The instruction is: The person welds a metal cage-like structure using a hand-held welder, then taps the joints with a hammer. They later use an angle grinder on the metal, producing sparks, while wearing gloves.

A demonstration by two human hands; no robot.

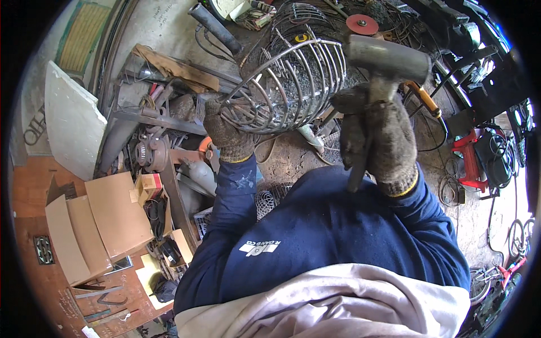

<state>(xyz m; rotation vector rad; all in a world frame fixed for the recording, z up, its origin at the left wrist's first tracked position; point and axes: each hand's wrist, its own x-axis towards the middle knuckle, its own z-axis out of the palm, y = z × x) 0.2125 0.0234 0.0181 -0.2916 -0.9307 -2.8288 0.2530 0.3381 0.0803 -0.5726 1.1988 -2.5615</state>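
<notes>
My right hand [389, 141], in a dirty brown work glove, is closed round the handle of a heavy hammer [389, 59]. The steel head is up, and the handle's lower end pokes out below the fist. In front of me is a basket-shaped cage of bent metal rods [290, 84], lying tilted with its ribs curving up. My left hand [225, 132], gloved the same way, grips the near left end of this cage. The hammer head is apart from the cage, to its right. Part of the left fingers is hidden behind the rods.
Left of the cage lie metal bars and scrap [163, 121]. A cardboard box [112, 225] stands on the wooden table [28, 191] at lower left. Beyond the cage is a red disc [362, 24]. An orange-handled tool [425, 98] and a red stand [469, 160] are at right.
</notes>
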